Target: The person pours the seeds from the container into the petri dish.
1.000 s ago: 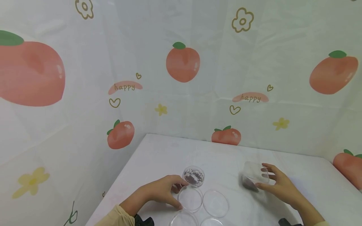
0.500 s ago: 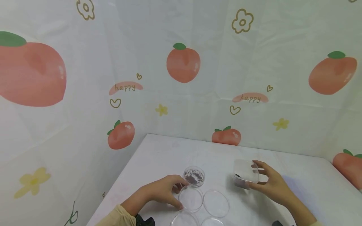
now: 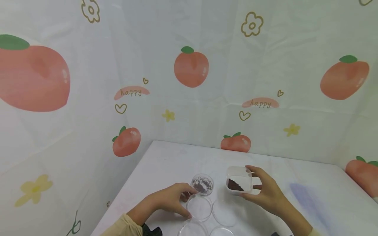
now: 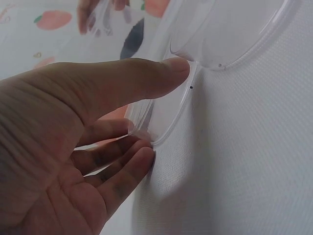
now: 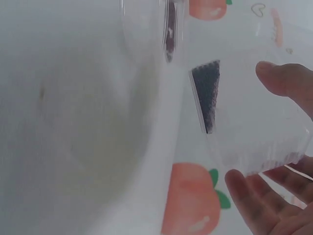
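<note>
My left hand (image 3: 174,198) holds a round clear petri dish (image 3: 199,207) by its sides, thumb at the near rim and fingers at the far side. The dish lies on the table with only clear plastic showing inside. My right hand (image 3: 267,191) grips a square clear plastic tub (image 3: 245,176) from its right side, raised above the table. Dark brown grains (image 3: 234,185) are heaped in the tub's lower left corner, and it tilts left in the right wrist view (image 5: 208,95). Behind the held dish sits another petri dish (image 3: 202,184) with dark grains spread over its bottom.
More clear petri dishes stand close by: one (image 3: 225,213) right of the held dish, and two nearer ones (image 3: 193,229), (image 3: 222,232) cut off by the frame's lower edge. A fruit-printed sheet (image 3: 195,114) hangs behind the white table (image 3: 295,177).
My right hand has carried the tub leftward, toward the dishes, and the dark grains inside have come into view. My left hand has stayed on the petri dish.
</note>
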The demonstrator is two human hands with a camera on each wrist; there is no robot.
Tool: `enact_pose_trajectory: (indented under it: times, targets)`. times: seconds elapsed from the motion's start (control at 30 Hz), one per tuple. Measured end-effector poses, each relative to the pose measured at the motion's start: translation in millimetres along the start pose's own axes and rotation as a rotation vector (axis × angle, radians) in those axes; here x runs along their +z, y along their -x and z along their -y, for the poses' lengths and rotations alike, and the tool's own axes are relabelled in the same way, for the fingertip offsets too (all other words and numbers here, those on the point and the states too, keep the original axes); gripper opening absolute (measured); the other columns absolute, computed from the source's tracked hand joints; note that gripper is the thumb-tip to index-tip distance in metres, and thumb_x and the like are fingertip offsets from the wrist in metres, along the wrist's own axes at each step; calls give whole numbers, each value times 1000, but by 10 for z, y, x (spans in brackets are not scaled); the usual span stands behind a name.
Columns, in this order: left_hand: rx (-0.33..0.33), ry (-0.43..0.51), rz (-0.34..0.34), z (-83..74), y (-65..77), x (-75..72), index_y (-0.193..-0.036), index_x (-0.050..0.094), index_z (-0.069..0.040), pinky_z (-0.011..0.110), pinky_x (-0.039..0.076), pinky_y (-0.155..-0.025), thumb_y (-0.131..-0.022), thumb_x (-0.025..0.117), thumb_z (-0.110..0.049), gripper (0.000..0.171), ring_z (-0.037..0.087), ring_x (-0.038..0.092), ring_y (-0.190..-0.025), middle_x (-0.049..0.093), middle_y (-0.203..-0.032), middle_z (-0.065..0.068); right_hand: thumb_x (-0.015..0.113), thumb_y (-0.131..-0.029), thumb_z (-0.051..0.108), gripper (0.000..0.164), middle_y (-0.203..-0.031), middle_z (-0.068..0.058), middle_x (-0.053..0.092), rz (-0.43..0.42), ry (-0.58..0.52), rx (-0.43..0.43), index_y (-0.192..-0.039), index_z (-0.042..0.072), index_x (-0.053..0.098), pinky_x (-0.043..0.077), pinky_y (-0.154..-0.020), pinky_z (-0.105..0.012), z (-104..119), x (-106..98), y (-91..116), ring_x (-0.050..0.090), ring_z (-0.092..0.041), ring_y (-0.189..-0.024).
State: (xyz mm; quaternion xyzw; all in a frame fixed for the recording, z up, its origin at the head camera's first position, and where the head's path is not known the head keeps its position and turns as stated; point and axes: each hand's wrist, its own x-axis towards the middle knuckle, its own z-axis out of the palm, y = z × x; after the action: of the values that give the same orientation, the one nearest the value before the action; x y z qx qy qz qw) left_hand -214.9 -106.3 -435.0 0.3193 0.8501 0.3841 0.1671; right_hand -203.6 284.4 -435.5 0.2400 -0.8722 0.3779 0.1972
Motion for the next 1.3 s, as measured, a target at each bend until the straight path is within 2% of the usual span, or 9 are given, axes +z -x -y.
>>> enact_pose_trajectory:
  times: [0.17,0.27,0.37,0.53,0.6,0.7,0.8,1.07,1.3]
  targets:
    - [2,1,3,-12,5,-6,-135,69,-11,17,58,-96,-72,99,-15,70,0,63,-103,65,-113,-9,101,-72,27,96,-137,-2,63,9,51,-71,-153,17,50,67,-81,-33,153,110,-62,62,-21,-118]
    - [7,-1,3,-36,16,-14,-135,69,-10,17,58,-96,-72,98,-15,70,0,63,-103,66,-114,-8,102,-71,26,100,-139,-1,63,9,104,-111,-155,18,48,66,-84,-33,195,182,-88,60,-20,-121]
    - [21,-4,1,-54,28,-19,-135,69,-9,18,58,-95,-72,98,-14,70,1,64,-103,66,-114,-7,103,-68,27,103,-141,2,62,0,182,-158,-155,19,49,61,-92,-24,231,253,-107,58,-15,-125]
    - [24,-12,-1,-59,36,-28,-136,68,-10,19,58,-96,-72,98,-14,70,1,63,-103,66,-114,-7,103,-64,31,101,-142,7,61,-12,296,-228,-151,16,54,38,-113,-6,351,343,-138,57,-10,-130]
    - [21,-14,-1,-60,36,-32,-136,69,-10,18,57,-96,-72,98,-15,70,0,62,-103,66,-114,-7,102,-62,30,100,-142,7,60,-2,318,-241,-150,15,55,42,-112,-9,412,371,-143,57,-10,-131]
    - [35,-19,0,-72,41,-39,-136,68,-10,18,58,-96,-72,98,-15,70,0,62,-103,66,-115,-6,101,-61,25,101,-142,9,58,17,332,-251,-150,15,56,57,-100,-22,478,416,-139,57,-10,-130]
    - [49,-19,2,-84,44,-43,-136,68,-9,18,58,-96,-72,98,-13,70,-1,61,-103,66,-116,-5,100,-58,20,102,-143,10,55,19,341,-263,-150,17,55,63,-90,-33,526,454,-137,55,-12,-130]
    - [31,-1,10,-38,8,-24,-136,68,-9,16,57,-96,-73,97,-14,69,-4,59,-103,64,-117,-8,103,-53,17,105,-140,3,56,10,379,-362,-147,16,58,62,-92,-28,609,507,-148,54,-15,-130]
    - [33,4,9,-38,0,-21,-136,68,-8,17,58,-96,-74,97,-14,69,-3,59,-103,65,-118,-7,104,-50,18,108,-137,0,59,24,428,-463,-148,16,58,63,-93,-36,621,565,-169,55,-19,-129]
